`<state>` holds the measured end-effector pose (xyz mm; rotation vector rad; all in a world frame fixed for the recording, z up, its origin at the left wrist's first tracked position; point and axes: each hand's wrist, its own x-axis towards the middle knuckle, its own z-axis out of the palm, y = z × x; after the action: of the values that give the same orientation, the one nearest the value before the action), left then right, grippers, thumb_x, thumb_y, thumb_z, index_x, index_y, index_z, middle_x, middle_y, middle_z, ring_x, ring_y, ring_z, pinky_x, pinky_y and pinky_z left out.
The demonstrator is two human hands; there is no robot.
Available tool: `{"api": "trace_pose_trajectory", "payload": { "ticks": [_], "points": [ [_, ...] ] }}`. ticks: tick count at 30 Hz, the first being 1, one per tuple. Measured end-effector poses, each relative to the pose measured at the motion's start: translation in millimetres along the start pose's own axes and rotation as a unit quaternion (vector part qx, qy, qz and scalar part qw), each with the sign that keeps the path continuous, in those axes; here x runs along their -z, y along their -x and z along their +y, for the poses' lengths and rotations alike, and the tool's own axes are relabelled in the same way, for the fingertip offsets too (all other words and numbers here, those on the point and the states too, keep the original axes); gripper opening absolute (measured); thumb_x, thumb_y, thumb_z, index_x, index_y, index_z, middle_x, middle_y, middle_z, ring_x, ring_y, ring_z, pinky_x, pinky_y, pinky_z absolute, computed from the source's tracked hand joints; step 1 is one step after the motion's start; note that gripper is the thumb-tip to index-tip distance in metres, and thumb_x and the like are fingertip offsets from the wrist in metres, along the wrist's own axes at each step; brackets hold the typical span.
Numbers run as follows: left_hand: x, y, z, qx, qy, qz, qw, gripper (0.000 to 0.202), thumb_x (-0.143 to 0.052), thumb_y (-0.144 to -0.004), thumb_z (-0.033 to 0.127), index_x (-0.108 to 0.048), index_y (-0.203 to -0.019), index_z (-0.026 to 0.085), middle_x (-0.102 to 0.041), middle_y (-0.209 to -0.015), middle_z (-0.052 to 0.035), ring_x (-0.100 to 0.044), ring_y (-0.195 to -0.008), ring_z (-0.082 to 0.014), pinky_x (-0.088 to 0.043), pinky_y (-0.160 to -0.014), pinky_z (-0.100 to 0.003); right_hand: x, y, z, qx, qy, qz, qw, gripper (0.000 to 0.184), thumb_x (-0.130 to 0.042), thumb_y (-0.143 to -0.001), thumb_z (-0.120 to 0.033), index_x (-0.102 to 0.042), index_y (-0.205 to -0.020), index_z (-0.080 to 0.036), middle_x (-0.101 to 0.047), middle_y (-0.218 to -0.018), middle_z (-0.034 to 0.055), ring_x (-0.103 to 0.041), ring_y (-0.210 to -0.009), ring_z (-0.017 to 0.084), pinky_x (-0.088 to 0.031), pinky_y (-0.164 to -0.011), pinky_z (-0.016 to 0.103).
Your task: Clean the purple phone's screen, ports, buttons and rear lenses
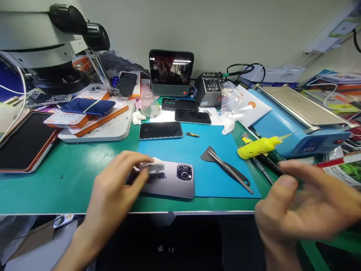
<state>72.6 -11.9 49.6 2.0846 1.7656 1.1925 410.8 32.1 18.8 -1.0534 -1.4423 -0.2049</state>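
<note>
My left hand [121, 184] is closed on a crumpled white tissue [156, 165], pressed over the left part of a purple phone [169, 186]. The phone lies back up, its camera cluster at the right, across the near edge of a blue mat [217, 139]. My right hand [304, 199] is in the air at the right, blurred, fingers loosely bent and apart, with nothing visible in it. Nearest to it are a yellow squeeze bottle [258, 147] and a black-handled tool [272, 165]. Metal tweezers [229, 171] rest on a black spatula [239, 175].
Behind the mat lie a dark-screened phone [160, 130], a small brush head [192, 134] and a glass jar [150, 105]. A microscope [62, 49] overhangs stacked boxes [98, 116] at the left. A blue heating plate machine [293, 135] and a soldering station [208, 90] stand at the back right.
</note>
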Motion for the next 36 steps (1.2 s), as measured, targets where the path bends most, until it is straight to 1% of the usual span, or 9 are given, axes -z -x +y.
{"api": "trace_pose_trajectory", "payload": {
  "ticks": [1,4,7,10,14,19,24,30,36],
  "points": [
    [-9.5,-4,8,-0.033,0.001,-0.024,0.999,0.016,-0.064,-0.113,0.02,-0.075,-0.12,0.029,-0.081,-0.113,0.0001,-0.078,-0.101,-0.0188,-0.065,-0.092,-0.035,-3,4,-11,0.048,0.003,-0.021,0.999,0.049,-0.073,-0.097,-0.011,-0.077,-0.141,-0.033,-0.08,-0.116,0.005,-0.078,-0.115,0.032,-0.064,-0.111,0.055],
    [-34.8,-11,25,-0.124,-0.018,-0.072,0.99,0.018,-0.061,-0.116,0.018,-0.077,-0.123,0.025,-0.083,-0.115,-0.0042,-0.079,-0.103,-0.0216,-0.065,-0.089,-0.037,-16,12,-35,0.066,-0.01,-0.15,0.986,0.052,-0.079,-0.095,-0.007,-0.075,-0.143,-0.027,-0.084,-0.125,0.0053,-0.081,-0.11,0.027,-0.069,-0.098,0.043],
    [-47.2,-7,27,-0.207,-0.04,-0.082,0.974,0.02,-0.061,-0.117,0.02,-0.078,-0.128,0.02,-0.083,-0.12,-0.0064,-0.079,-0.103,-0.0231,-0.065,-0.089,-0.039,-21,13,-39,-0.021,-0.007,-0.17,0.985,0.033,-0.074,-0.106,-0.014,-0.076,-0.137,-0.025,-0.082,-0.125,0.0061,-0.08,-0.109,0.023,-0.069,-0.096,0.039],
    [-44.9,2,22,-0.255,-0.066,-0.076,0.962,0.025,-0.059,-0.118,0.017,-0.076,-0.136,0.015,-0.082,-0.127,-0.0089,-0.077,-0.11,-0.0233,-0.063,-0.096,-0.039,-17,13,-34,-0.12,-0.02,-0.169,0.978,0.02,-0.063,-0.116,-0.021,-0.076,-0.13,-0.027,-0.08,-0.113,0.0025,-0.079,-0.097,0.016,-0.068,-0.09,0.031],
    [-38.1,5,23,-0.257,-0.089,-0.088,0.958,0.025,-0.057,-0.118,0.014,-0.075,-0.137,0.012,-0.082,-0.122,-0.0085,-0.074,-0.105,-0.0217,-0.06,-0.093,-0.038,-12,15,-32,-0.173,-0.04,-0.186,0.966,0.019,-0.066,-0.117,-0.029,-0.078,-0.131,-0.032,-0.081,-0.111,-0.0016,-0.079,-0.095,0.013,-0.066,-0.087,0.026],
    [-39.9,2,33,-0.277,-0.172,-0.102,0.94,0.025,-0.057,-0.118,0.015,-0.074,-0.135,0.007,-0.082,-0.119,-0.0113,-0.075,-0.098,-0.0256,-0.06,-0.079,-0.042,-14,17,-36,-0.159,-0.046,-0.195,0.967,0.021,-0.068,-0.115,-0.027,-0.078,-0.133,-0.032,-0.082,-0.114,-0.0027,-0.079,-0.1,0.012,-0.064,-0.093,0.028],
    [-36.7,6,35,-0.284,-0.182,-0.091,0.937,0.026,-0.056,-0.119,0.013,-0.073,-0.136,0.005,-0.083,-0.117,-0.0099,-0.074,-0.099,-0.0242,-0.061,-0.081,-0.041,-14,17,-37,-0.161,-0.052,-0.197,0.966,0.022,-0.069,-0.115,-0.027,-0.079,-0.133,-0.032,-0.082,-0.111,-0.0037,-0.078,-0.095,0.011,-0.063,-0.088,0.027],
    [-35.7,6,37,-0.29,-0.212,-0.107,0.927,0.029,-0.056,-0.117,0.012,-0.072,-0.139,0.003,-0.083,-0.121,-0.0124,-0.074,-0.102,-0.028,-0.06,-0.079,-0.044,-16,18,-38,-0.137,-0.031,-0.204,0.969,0.022,-0.068,-0.115,-0.025,-0.078,-0.134,-0.029,-0.083,-0.111,-0.0041,-0.078,-0.094,0.009,-0.062,-0.094,0.024],
    [-32.5,10,37,-0.269,-0.19,-0.093,0.94,0.024,-0.059,-0.118,0.018,-0.075,-0.133,0.01,-0.083,-0.117,-0.0079,-0.074,-0.096,-0.0254,-0.057,-0.074,-0.044,-17,17,-39,-0.135,-0.028,-0.212,0.968,0.021,-0.068,-0.115,-0.028,-0.078,-0.133,-0.029,-0.083,-0.109,-0.0043,-0.078,-0.092,0.008,-0.061,-0.093,0.023]
  ]
}}
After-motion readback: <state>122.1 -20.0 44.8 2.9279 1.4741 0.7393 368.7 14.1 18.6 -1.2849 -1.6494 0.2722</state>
